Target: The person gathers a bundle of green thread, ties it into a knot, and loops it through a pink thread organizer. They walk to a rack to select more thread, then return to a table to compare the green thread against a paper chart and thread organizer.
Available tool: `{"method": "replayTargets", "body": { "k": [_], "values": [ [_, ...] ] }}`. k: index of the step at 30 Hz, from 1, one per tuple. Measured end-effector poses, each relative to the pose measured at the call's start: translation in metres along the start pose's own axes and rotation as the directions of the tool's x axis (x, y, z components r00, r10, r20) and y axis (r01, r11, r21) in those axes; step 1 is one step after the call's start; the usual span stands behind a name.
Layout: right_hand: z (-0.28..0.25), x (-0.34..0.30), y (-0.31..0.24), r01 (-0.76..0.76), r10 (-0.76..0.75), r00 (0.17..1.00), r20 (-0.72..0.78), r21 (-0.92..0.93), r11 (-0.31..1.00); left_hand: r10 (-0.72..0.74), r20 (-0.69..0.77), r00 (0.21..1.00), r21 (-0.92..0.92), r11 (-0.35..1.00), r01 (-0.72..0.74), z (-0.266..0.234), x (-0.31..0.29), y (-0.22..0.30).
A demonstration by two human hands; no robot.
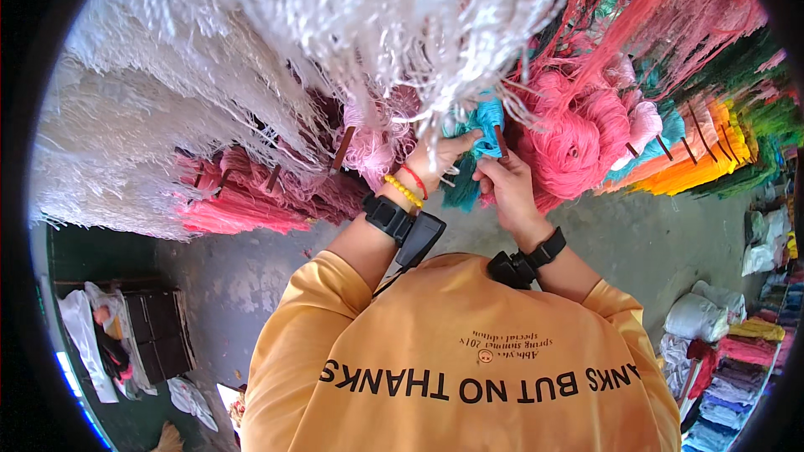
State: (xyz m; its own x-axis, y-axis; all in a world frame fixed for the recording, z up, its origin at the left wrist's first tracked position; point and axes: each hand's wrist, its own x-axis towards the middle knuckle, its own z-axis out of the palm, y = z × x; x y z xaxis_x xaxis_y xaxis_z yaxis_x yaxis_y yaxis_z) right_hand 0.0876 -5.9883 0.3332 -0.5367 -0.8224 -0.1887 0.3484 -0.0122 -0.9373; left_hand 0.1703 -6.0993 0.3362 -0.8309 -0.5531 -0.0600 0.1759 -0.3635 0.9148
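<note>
Grey concrete floor (pixel 251 276), hung yarn wall; left hand (pixel 437 161), right hand (pixel 506 188) pinching turquoise skein (pixel 486 121)

white yarn (pixel 251 42): shaggy hanks hanging across the top and left
pink skeins (pixel 578 138): bundled on pegs, right of centre
orange yarn (pixel 695 172): row toward the right edge
dark cabinet (pixel 159 331): on the floor, lower left
white sacks (pixel 703 310): on the floor, lower right

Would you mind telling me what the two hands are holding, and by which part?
Both hands grip the turquoise yarn skein at its lower end: left hand from the left, right hand from the right.
</note>
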Motion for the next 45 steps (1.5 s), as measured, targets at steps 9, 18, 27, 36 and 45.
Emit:
{"method": "replayTargets", "body": {
  "k": [9, 18, 27, 36, 45],
  "values": [
    [0.001, -0.006, -0.005, -0.042, 0.04, 0.999, 0.025, 0.077, 0.996, -0.13, -0.015, 0.991, -0.055, 0.99, 0.129, 0.001, -0.001, 0.006],
    [0.001, -0.004, -0.007, -0.122, 0.122, 0.992, 0.033, 0.01, 0.992, -0.059, 0.045, 0.997, -0.061, 0.996, 0.062, 0.003, -0.002, 0.009],
    [0.003, -0.002, -0.003, -0.132, 0.131, 0.991, 0.014, 0.045, 0.99, -0.072, 0.03, 0.997, -0.012, 0.997, 0.072, -0.004, 0.001, 0.002],
    [0.001, -0.003, 0.011, -0.104, 0.101, 0.994, 0.043, 0.076, 0.992, -0.149, -0.014, 0.989, -0.184, 0.972, 0.144, -0.01, 0.005, -0.004],
    [0.003, -0.003, 0.003, -0.182, 0.18, 0.983, 0.024, 0.091, 0.979, -0.129, 0.065, 0.99, -0.16, 0.977, 0.138, -0.012, 0.005, -0.002]
  ]
}}
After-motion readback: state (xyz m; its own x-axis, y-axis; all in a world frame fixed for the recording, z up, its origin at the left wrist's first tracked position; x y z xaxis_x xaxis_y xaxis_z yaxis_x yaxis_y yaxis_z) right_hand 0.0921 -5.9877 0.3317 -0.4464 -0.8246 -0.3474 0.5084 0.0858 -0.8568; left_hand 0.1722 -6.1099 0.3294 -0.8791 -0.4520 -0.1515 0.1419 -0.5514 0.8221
